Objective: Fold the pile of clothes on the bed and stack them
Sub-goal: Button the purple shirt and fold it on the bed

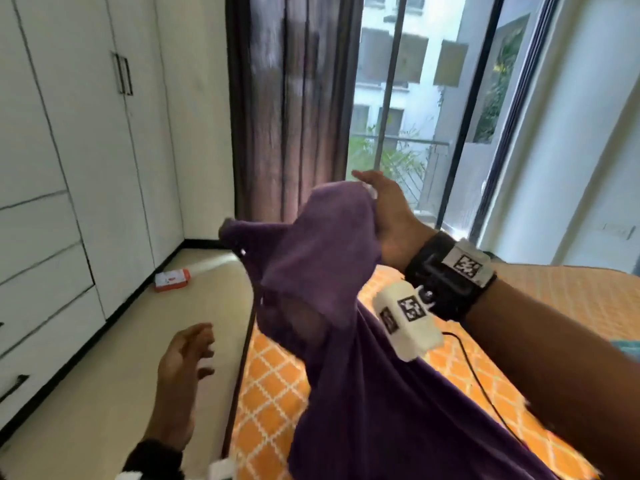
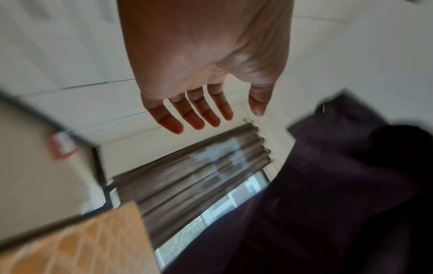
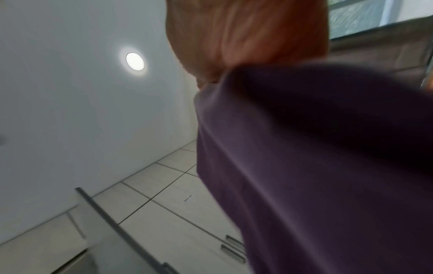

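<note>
Right hand (image 1: pixel 388 220) grips purple garment (image 1: pixel 346 341) aloft over bed edge (image 1: pixel 239 386); left hand (image 1: pixel 183 372) spread, empty.

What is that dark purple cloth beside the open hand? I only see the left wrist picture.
Observer: A purple knit garment, held up over the orange patterned bedspread by the right hand.
Visitor: Is the left hand touching it?
Observer: No, the left hand hangs apart from it, lower left, fingers loosely spread.
Visitor: What is on the floor?
Observer: A small orange and white box near the white wardrobe.
</note>
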`<action>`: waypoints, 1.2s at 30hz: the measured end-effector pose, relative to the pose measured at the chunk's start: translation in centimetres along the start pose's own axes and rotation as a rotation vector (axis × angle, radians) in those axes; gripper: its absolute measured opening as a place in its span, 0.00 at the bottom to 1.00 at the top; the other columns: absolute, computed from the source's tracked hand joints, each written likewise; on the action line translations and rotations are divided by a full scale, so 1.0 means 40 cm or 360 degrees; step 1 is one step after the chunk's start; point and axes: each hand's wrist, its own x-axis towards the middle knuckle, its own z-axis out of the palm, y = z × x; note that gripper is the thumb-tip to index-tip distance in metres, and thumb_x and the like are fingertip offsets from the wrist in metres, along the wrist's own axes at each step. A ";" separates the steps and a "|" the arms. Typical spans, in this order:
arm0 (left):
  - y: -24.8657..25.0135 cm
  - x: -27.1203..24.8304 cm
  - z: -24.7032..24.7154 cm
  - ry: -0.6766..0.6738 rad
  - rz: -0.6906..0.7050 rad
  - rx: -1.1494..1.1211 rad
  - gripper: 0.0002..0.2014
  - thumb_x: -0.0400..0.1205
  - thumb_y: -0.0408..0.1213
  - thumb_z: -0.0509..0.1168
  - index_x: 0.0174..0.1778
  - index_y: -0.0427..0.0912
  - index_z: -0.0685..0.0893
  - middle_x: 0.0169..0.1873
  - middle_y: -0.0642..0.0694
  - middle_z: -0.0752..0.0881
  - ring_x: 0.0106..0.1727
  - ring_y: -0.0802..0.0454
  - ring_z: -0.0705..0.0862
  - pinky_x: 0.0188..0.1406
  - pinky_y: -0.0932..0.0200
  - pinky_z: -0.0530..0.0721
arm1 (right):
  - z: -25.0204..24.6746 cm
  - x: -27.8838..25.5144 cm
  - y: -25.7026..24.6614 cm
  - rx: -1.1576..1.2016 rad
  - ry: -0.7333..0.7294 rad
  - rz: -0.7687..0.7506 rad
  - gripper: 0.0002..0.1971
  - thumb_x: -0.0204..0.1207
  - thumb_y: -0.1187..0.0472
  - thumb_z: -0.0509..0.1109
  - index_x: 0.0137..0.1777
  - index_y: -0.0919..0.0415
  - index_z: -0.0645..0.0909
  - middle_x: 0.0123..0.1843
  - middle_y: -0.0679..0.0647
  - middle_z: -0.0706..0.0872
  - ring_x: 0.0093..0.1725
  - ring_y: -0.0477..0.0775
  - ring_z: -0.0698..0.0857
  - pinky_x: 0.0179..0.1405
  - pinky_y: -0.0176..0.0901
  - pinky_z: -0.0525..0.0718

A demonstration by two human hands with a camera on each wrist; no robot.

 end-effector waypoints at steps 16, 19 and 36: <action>0.213 -0.171 0.335 -0.1443 0.0297 0.0931 0.11 0.82 0.33 0.72 0.57 0.50 0.89 0.51 0.60 0.92 0.59 0.61 0.88 0.58 0.52 0.87 | 0.014 -0.320 -0.327 -0.0279 -0.0288 -0.0546 0.13 0.78 0.79 0.60 0.44 0.59 0.74 0.42 0.57 0.81 0.42 0.52 0.85 0.47 0.41 0.89; 0.190 -0.124 0.324 -0.1197 0.0470 0.1029 0.07 0.76 0.51 0.71 0.48 0.59 0.90 0.42 0.54 0.93 0.46 0.61 0.87 0.49 0.49 0.88 | -0.051 -0.383 -0.397 -0.0352 0.0000 -0.0718 0.18 0.80 0.82 0.57 0.51 0.57 0.78 0.39 0.54 0.82 0.35 0.48 0.86 0.41 0.36 0.89; 0.788 -0.060 0.391 -0.0520 0.0544 0.0374 0.10 0.89 0.30 0.61 0.56 0.35 0.88 0.43 0.41 0.92 0.40 0.50 0.90 0.38 0.60 0.91 | -0.274 -0.429 -0.396 -0.2238 0.1132 -0.1147 0.15 0.63 0.80 0.70 0.35 0.57 0.86 0.42 0.58 0.91 0.42 0.55 0.87 0.42 0.43 0.81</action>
